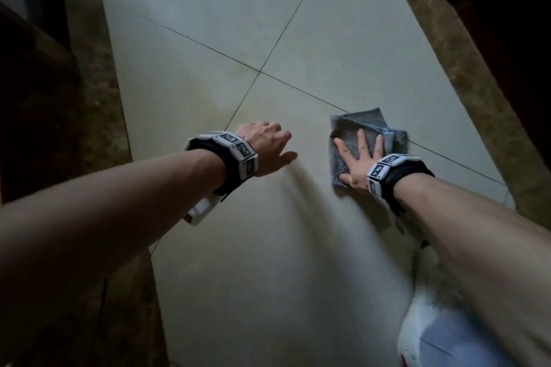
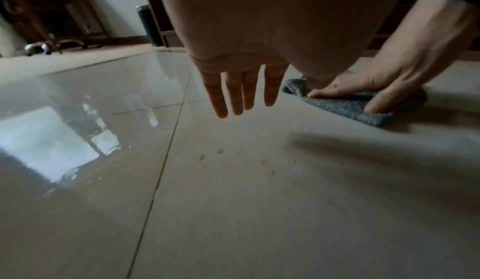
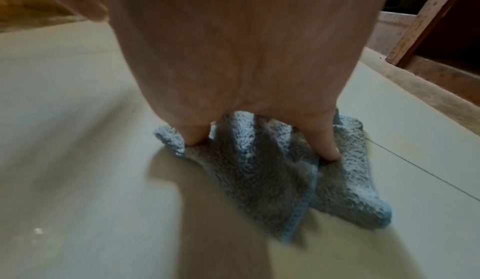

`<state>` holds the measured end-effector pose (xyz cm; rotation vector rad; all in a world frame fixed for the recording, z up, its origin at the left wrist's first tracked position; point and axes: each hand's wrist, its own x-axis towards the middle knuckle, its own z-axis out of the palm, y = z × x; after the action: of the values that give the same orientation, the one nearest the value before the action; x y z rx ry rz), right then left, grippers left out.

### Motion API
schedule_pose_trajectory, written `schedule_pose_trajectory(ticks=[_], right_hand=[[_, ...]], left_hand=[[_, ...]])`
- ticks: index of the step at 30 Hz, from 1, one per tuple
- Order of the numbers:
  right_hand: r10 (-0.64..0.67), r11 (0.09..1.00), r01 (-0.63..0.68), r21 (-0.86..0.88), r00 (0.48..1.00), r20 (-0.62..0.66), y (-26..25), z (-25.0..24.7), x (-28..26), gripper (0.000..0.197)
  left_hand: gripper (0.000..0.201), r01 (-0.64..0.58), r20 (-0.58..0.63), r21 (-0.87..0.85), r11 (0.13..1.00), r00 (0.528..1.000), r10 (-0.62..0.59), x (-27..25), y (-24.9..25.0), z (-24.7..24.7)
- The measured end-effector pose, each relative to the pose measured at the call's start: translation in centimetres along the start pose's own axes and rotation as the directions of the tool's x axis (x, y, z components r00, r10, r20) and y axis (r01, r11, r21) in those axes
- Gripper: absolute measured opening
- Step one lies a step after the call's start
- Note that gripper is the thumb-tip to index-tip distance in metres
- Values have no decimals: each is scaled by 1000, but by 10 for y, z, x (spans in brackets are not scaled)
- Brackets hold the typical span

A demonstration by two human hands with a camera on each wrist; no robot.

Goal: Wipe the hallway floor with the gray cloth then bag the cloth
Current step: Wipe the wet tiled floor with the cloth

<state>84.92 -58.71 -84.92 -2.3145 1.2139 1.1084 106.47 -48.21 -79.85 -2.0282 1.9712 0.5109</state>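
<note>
Only by left wrist: droplets (image 2: 219,151) (floor (image 2: 233,211)).

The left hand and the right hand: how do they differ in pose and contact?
The right hand presses spread fingers flat on the folded gray terry cloth; the left hand touches no cloth and holds nothing. The right hand's fingers splay wide; the left hand's hang close together. Both wear marker wristbands.

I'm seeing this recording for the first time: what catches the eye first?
The right hand, fingers spread, presses a folded gray cloth flat on the pale tiled floor near its brown border. The left hand hovers open beside it, holding nothing. Small droplets dot the tile under that hand.
</note>
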Motion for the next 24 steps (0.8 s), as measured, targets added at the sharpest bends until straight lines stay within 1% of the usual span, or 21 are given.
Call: schedule_pose_trajectory(ticks=[3,5,11,14,17,20,24], right_hand=[[-23,999,23,-30,1000,0,2,-2,0,85],[-23,999,23,-39,1000,-3,1,-1,0,84],[-34,999,32,-40,999,-37,-1,5,0,83],[-60,998,60,5,996,-59,-14,3,-2,82],[-129,991,130,17,990,-48,-50,3,-12,81],[-245,968,242,-72,969,-37,-98,11,-24,83],[-360,923,359,-139,933,20,-164,28,-47,82]], left_hand=[[58,103,26,-59,993,994,-102,-7,-10,-9],[57,155,31,-57,986,988,-153,-12,-16,-11],[54,212,95,58,975,971,-217,-8,-38,8],[48,257,102,60,965,960,-262,-16,-49,13],[44,301,125,67,951,944,-307,-31,-63,16],[40,334,110,58,941,935,-338,-47,-78,16],[41,391,155,57,919,906,-395,-72,-90,25]])
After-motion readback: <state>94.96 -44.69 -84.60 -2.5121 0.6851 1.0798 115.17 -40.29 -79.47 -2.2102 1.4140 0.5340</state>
